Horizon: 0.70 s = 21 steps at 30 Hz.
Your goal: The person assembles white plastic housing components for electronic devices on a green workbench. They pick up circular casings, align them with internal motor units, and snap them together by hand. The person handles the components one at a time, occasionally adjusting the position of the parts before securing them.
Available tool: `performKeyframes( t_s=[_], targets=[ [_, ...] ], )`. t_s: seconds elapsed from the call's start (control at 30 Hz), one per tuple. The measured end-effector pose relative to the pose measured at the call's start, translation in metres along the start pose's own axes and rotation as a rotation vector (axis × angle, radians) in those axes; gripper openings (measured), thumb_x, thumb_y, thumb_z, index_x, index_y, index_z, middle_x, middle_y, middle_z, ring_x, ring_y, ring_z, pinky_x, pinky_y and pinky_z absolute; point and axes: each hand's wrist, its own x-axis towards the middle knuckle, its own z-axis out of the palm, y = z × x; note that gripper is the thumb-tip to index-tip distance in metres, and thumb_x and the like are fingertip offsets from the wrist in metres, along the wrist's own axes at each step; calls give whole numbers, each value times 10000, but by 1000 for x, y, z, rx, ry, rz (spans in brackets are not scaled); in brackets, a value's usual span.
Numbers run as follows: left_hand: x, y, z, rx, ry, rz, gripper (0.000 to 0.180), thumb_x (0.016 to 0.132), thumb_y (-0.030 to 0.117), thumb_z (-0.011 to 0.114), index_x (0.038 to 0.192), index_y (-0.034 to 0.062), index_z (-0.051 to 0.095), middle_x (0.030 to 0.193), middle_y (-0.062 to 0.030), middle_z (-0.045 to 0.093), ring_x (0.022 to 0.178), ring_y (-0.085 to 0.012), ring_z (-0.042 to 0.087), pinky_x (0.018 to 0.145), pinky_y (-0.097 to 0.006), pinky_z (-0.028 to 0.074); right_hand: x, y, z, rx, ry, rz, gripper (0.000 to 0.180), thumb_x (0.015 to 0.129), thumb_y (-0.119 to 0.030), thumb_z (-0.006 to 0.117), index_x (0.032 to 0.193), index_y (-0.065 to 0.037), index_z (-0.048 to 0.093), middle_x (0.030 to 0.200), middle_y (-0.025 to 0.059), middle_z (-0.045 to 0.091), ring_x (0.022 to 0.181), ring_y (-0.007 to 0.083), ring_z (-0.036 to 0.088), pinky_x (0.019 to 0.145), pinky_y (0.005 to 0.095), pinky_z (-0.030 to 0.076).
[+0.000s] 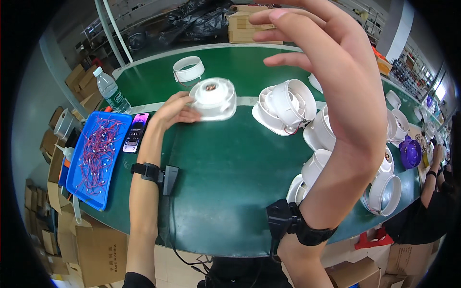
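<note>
My left hand [176,110] grips the left edge of a white plastic fan housing [213,98] with a square flange and a copper-coloured centre. The housing is blurred by motion, just over the green table. High on the right, close to the camera, my right hand [326,38] is raised with fingers apart and nothing in them. Below its fingertips a white fan housing with a ring tilted on it [290,103] lies on the table. Farther back stands a loose white ring [188,68] with a thin wire.
At the left lie a blue tray [91,202] of red wires with small white connectors and a phone [136,133]. A water bottle [111,90] stands behind them. More white housings [315,165] crowd the right, near a purple part [410,152] and another person's arm [430,182].
</note>
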Motion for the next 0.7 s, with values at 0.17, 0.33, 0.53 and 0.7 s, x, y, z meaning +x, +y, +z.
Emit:
performKeyframes(
  t_s=[0.17, 0.33, 0.53, 0.7],
  targets=[
    [1, 3, 44, 95, -117, 380, 770, 967, 223, 625, 1568, 62, 171, 1420, -226, 511, 1335, -320, 490, 1068, -443, 447, -2, -8, -3, -11, -45, 20, 287, 968, -135, 611, 1210, 15, 636, 1025, 95, 679, 942, 124, 634, 774, 256, 528],
    [-16, 30, 106, 556, -122, 953, 704, 841, 181, 717, 1471, 101, 413, 1445, -232, 466, 1382, -394, 407, 1108, -481, 397, -3, -4, -10, -75, -48, 3, 294, 971, -151, 603, 1212, 13, 639, 1045, 100, 684, 964, 134, 639, 787, 262, 530],
    [-32, 42, 169, 848, -46, 1251, 677, 737, 175, 788, 1360, 131, 527, 1440, -248, 418, 1323, -452, 430, 1062, -505, 429, -9, -1, -10, -166, -74, -45, 305, 974, -169, 593, 1214, 11, 644, 1067, 106, 689, 990, 147, 644, 803, 268, 533],
    [-17, 46, 145, 929, -20, 869, 538, 706, 217, 810, 1196, 110, 616, 1199, -215, 542, 1052, -405, 618, 871, -513, 521, -10, 3, -9, -268, -37, -72, 314, 977, -185, 585, 1216, 9, 647, 1087, 111, 694, 1012, 157, 649, 816, 274, 536]
  ],
)
